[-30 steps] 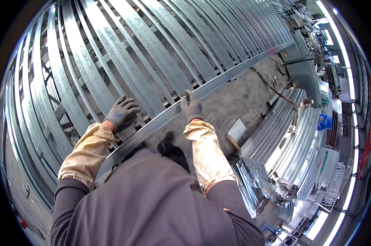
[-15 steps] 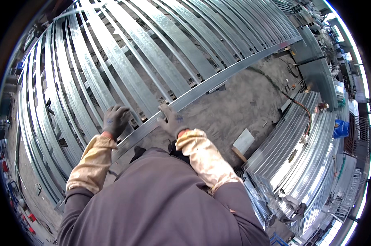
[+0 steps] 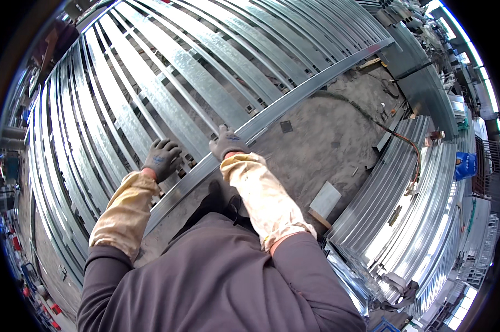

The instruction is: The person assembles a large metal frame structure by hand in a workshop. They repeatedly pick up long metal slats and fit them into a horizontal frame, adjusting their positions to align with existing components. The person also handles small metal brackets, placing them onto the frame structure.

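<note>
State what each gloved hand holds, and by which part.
Both the left hand and right hand rest on the near edge rail of the galvanised steel frame, gripping its rim; whether fingers close fully cannot be told.

Dusty concrete floor (image 3: pixel 322 149), stacked galvanized steel channels (image 3: pixel 410 221) at right, bright daylight along right edge
</note>
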{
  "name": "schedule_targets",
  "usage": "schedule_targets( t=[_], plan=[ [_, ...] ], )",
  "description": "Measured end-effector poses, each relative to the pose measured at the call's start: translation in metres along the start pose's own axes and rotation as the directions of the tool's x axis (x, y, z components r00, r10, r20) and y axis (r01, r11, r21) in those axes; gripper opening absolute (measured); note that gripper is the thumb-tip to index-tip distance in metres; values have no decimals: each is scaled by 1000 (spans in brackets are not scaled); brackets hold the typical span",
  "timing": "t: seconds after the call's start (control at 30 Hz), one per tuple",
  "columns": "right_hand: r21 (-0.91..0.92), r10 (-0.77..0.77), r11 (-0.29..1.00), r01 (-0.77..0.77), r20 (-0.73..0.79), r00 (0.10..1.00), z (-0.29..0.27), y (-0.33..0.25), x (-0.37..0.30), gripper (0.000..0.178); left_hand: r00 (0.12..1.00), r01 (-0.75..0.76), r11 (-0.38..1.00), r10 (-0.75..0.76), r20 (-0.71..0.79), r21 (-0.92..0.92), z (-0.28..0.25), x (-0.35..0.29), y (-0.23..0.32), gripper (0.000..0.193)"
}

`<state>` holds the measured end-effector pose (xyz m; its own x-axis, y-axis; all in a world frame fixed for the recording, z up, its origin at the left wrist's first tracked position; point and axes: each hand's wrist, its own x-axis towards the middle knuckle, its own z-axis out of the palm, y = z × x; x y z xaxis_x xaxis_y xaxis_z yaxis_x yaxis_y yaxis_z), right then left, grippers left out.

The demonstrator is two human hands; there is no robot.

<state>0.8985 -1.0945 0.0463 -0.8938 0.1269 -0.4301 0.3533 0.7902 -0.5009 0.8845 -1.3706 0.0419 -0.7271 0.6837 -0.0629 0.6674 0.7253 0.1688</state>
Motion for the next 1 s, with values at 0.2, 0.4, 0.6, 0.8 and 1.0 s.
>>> schedule_targets(
  t=[0.2, 0.4, 0.6, 0.8, 1.0],
  plan=[
    [78, -45, 996, 33, 153, 987, -13, 12, 20, 70, 978, 63, 989, -88, -189, -133, -14, 52, -4, 30],
    [338, -264, 875, 348, -269, 926, -23, 40, 65, 59, 975, -59, 998, 58, -215, 6, -14, 159, -52, 34],
    [4, -196, 980, 199, -156, 968, -78, 19, 180, 86, 978, -149, 989, 146, -146, -9, -16, 203, -93, 26],
    [0, -46, 999, 47, 112, 993, -89, -8, 200, 99, 995, -77, 994, 72, -64, -80, -9, 208, -99, 27],
    [372, -338, 875, 309, 14, 941, -106, 42, 219, 84, 989, 54, 994, -66, -134, -94, -21, 232, -76, 24]
  ],
)
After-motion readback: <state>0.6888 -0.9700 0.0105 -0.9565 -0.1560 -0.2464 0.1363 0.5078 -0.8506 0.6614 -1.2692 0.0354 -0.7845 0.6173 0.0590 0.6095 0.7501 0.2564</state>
